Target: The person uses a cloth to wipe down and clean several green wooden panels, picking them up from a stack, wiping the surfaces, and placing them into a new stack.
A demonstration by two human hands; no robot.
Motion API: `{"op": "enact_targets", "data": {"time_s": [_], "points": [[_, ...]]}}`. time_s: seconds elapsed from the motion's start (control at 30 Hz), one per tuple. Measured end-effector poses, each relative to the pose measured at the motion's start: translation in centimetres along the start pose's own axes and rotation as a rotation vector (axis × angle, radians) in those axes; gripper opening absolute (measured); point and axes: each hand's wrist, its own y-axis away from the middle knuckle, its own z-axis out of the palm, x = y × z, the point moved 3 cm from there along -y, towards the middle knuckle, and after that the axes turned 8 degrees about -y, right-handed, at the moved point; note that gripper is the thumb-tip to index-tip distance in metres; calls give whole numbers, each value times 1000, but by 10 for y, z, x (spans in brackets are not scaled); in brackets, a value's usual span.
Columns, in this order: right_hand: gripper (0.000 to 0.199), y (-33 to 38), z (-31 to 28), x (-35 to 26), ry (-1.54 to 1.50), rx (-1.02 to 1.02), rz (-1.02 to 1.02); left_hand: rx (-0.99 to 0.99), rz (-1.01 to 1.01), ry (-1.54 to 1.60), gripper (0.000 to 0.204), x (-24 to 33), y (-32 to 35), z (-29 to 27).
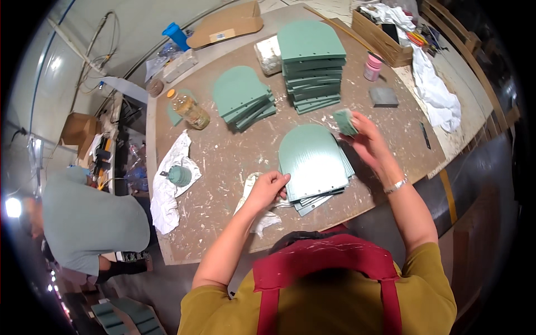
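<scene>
In front of me lies a small stack of arch-shaped green panels [314, 159], rounded at the far end, with small holes along the straight near edge. The top one shines under the light. My left hand [269, 188] grips its left edge, thumb at the rim and fingers curled; the fingertips are partly hidden. Raised just beyond the stack's right side, my right hand [365, 139] pinches a small green sponge pad [344, 122], which is off the panel. A crumpled white cloth [267, 221] lies under and beside my left hand.
Behind stand a tall panel stack [312, 42] and a lower one [240, 92]. Around them are an orange-capped bottle [191, 110], a green-stained jar [179, 176] on a white rag [170, 206], a pink container [372, 68] and a grey block [384, 97]. A person [95, 218] bends at left.
</scene>
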Motion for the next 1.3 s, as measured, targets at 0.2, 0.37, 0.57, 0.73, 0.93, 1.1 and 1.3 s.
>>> {"op": "enact_targets", "data": {"time_s": [0.2, 0.37, 0.57, 0.73, 0.93, 1.1, 1.3], "points": [[33, 25, -38, -25, 7, 20, 16, 148, -117, 496, 28, -5, 10, -8], [38, 31, -40, -24, -4, -2, 81, 201, -115, 369, 34, -15, 12, -2], [36, 35, -44, -20, -57, 31, 94, 553, -36, 543, 28, 26, 51, -101], [39, 26, -23, -7, 32, 4, 204, 736, 229, 440, 28, 67, -15, -197], [39, 0, 15, -3, 12, -1, 184, 624, 209, 435, 30, 62, -115, -246], [41, -6, 22, 1, 27, -12, 208, 605, 113, 307, 36, 53, -140, -246], [39, -24, 25, 12, 54, 8, 242, 522, 20, 200, 44, 44, -130, -236]]}}
